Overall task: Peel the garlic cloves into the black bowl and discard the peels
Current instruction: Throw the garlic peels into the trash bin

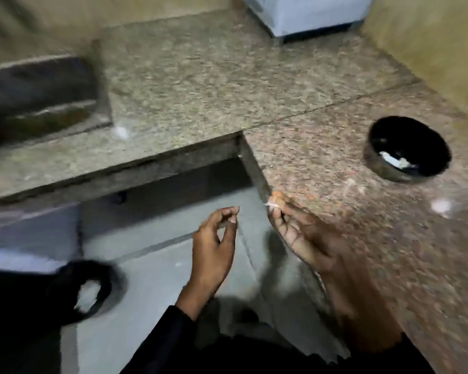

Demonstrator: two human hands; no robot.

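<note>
Right hand [305, 233] pinching peel scrap [275, 201] at fingertips; black bowl [441, 147] far right, nearer this hand; left hand [214, 247] loosely curled, apparently empty.

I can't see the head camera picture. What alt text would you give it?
A person's right hand pinches a scrap of garlic peel at the edge of a speckled stone counter, the left hand loosely curled beside it. A black bowl holding pale pieces sits farther right.

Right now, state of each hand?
Left hand: fingers loosely curled, holds nothing visible.
Right hand: fingertips pinch a small garlic piece, blurred.
</note>
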